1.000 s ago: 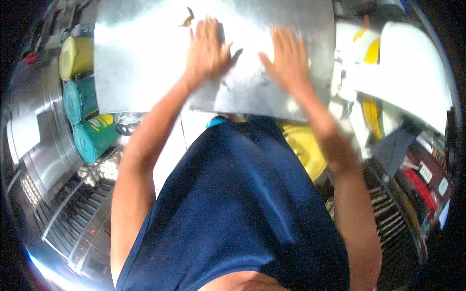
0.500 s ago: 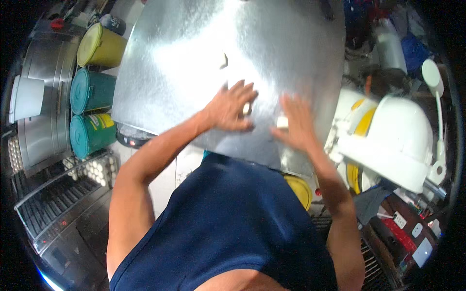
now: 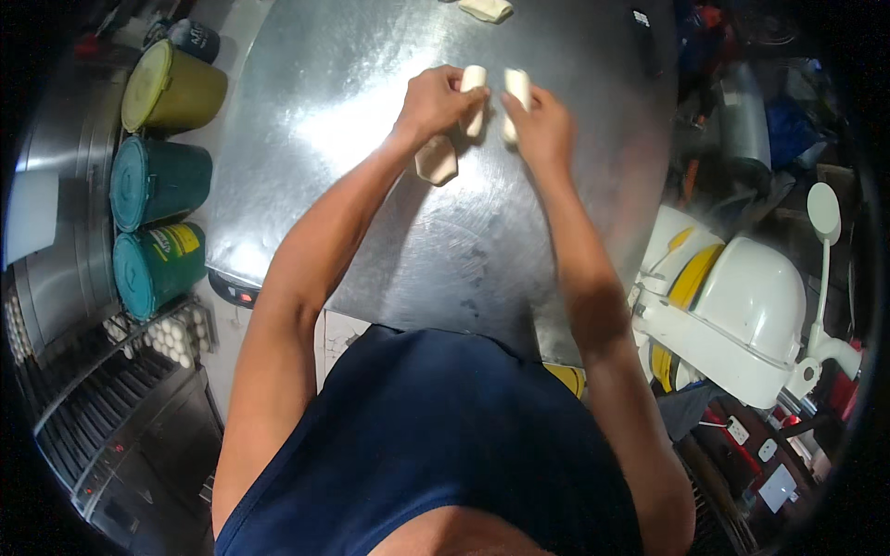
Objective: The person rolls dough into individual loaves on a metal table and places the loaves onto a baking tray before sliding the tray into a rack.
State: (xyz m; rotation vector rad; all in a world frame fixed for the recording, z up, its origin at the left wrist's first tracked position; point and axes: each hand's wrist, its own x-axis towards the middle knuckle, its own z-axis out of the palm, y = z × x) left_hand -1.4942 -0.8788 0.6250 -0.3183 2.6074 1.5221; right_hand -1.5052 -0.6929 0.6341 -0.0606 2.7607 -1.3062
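Over the far half of the steel tabletop point(image 3: 399, 236), both hands hold short, pale rolls of what looks like dough. My left hand point(image 3: 433, 104) is closed on one roll point(image 3: 474, 83), thumb across its near side. A small gap away, my right hand point(image 3: 545, 132) grips the other roll point(image 3: 515, 91) from its right. Both rolls point away from me, roughly upright in the picture; whether they touch the steel I cannot tell. Just below my left wrist lies a flat, angular piece of dough point(image 3: 438, 161). Another pale dough piece point(image 3: 487, 9) rests at the far edge of view.
Lidded buckets, one yellow point(image 3: 190, 88) and two green point(image 3: 176, 183), line the left side. Below them are eggs point(image 3: 173, 338) by a wire rack point(image 3: 83, 398). A white machine with a rounded cover point(image 3: 756, 296) stands close by the table's right edge.
Both hands have moved farther up the table. Their fingers, spread flat over the dough before, are now closed around one roll each. The view has shifted, showing more of the far tabletop.
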